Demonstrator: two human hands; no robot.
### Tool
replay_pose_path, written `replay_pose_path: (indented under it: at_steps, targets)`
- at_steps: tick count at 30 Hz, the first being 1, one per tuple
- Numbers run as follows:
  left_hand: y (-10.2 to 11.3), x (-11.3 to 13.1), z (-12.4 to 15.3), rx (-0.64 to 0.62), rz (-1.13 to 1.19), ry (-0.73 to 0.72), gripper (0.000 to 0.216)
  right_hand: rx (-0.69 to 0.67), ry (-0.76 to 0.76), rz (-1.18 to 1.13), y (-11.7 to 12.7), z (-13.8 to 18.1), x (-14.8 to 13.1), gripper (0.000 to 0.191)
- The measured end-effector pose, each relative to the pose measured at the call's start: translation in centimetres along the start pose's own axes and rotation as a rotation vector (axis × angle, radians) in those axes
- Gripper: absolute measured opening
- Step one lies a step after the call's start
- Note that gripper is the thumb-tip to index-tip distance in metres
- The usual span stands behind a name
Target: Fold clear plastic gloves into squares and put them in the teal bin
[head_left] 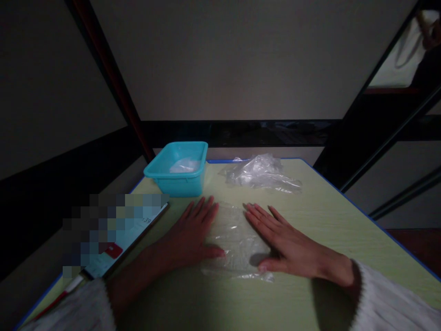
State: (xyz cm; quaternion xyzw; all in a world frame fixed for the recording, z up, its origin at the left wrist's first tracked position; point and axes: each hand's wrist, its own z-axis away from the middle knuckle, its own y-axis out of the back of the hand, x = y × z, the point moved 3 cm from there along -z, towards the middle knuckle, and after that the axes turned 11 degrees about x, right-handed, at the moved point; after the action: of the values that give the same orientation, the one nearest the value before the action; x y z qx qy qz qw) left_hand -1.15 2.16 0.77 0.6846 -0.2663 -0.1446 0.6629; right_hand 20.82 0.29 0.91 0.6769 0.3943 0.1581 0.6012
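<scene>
A clear plastic bag (237, 243) lies spread on the table in front of me, with light creases across it. My left hand (195, 232) rests on its left side, fingers stretched out and thumb pointing inward. On the right side of the bag is my right hand (280, 241), flat with its fingers extended and its thumb near the lower edge. Neither hand grips anything. Farther back, a crumpled heap of clear plastic (262, 172) sits on the table. A turquoise basket (181, 184) stands behind my left hand, with some whitish plastic (185, 165) inside.
A phone (129, 241), partly blurred out, lies at the left with a cable (74, 284) at its near end. The pale yellow table (330, 207) has a blue edge. Behind it rises a grey panel (234, 59) with dark strips. A mirror-like surface (406, 55) is at upper right.
</scene>
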Motion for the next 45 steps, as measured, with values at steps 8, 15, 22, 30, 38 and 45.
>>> replay_pose_path:
  at_steps: [8,15,22,30,38,45]
  targets:
    - [1.5,1.7,0.6,0.328,0.549,-0.16,0.032,0.04,0.195,-0.211,2.6,0.5,-2.5,0.012]
    - [0.4,2.7,0.8,0.172,0.681,-0.074,0.029,0.006,0.245,-0.045,1.8,1.3,-3.4,0.015]
    - [-0.2,2.4,0.5,0.162,0.767,-0.019,0.027,-0.019,0.267,-0.031,1.8,1.3,-3.7,0.012]
    - [-0.2,2.4,0.4,0.156,0.774,-0.031,0.026,-0.005,0.301,0.016,1.7,1.6,-4.0,0.015]
    - [-0.2,2.4,0.3,0.175,0.813,-0.07,0.026,-0.052,0.308,0.034,1.5,1.8,-4.1,0.009]
    - [0.0,2.8,0.2,0.205,0.8,-0.169,0.022,-0.052,0.314,0.012,1.5,1.9,-4.0,0.01]
